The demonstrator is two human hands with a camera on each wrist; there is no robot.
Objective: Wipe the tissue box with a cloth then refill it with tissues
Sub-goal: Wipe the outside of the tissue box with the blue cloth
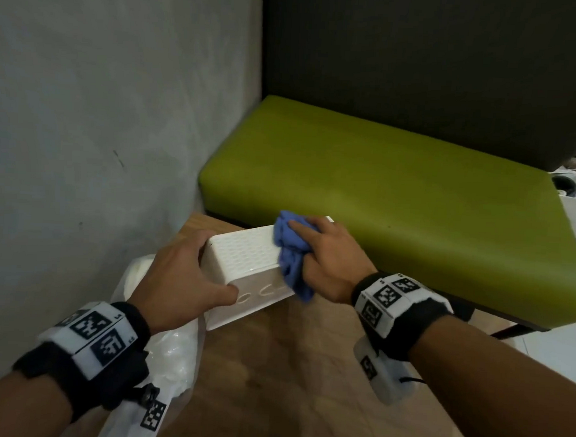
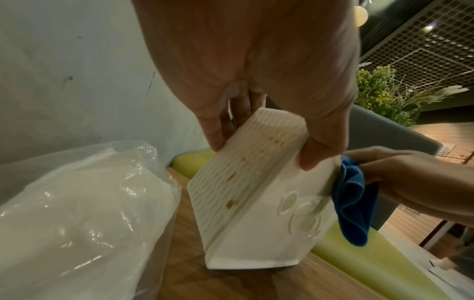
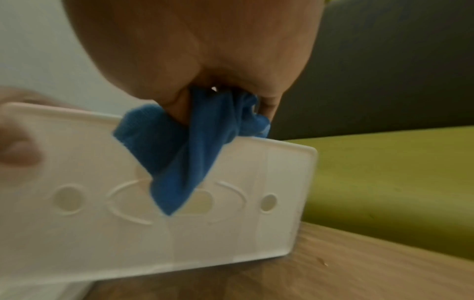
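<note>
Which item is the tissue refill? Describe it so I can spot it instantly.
Start at the wooden table in front of the green bench. At its left edge, against the grey wall, lies a bulky clear plastic bag with a white pack inside, beside the white box held by the left hand. It alone is soft, crinkled and shiny.

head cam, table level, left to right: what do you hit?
Plastic bag of tissues → left hand, gripping the box's end → white tissue box → blue cloth → right hand, pressing the cloth onto the box.
</note>
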